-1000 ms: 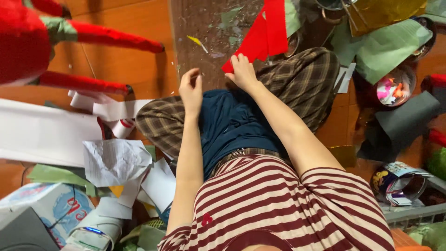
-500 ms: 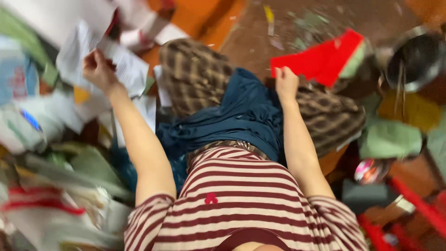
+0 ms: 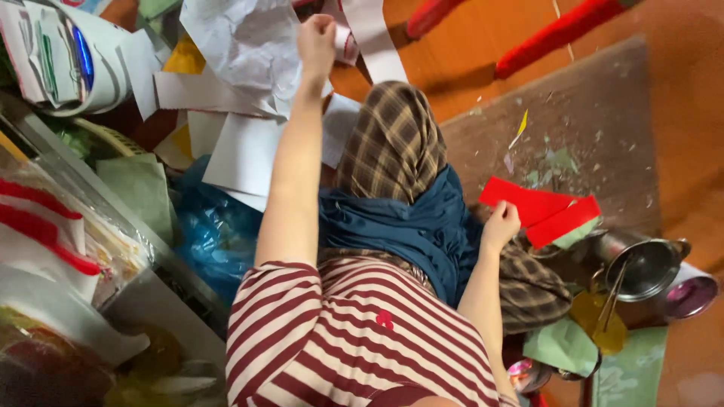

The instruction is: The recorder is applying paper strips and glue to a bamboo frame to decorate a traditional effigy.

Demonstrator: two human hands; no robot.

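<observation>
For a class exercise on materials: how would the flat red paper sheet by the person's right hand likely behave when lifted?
The flat red paper sheet looks thin, so it is probably light and floppy. Held at one edge by the right hand, it would likely droop, and it may crease easily.

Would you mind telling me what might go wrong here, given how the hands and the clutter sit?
The left hand grips crumpled white paper in a loose pile; pulling may tear it or drag neighbouring sheets. The right hand rests by red paper close to a metal cup, which an elbow might tip.

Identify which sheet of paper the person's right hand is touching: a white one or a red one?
The red paper beside the right hand, lying on the brown board. The white sheets are by the left hand.
</observation>
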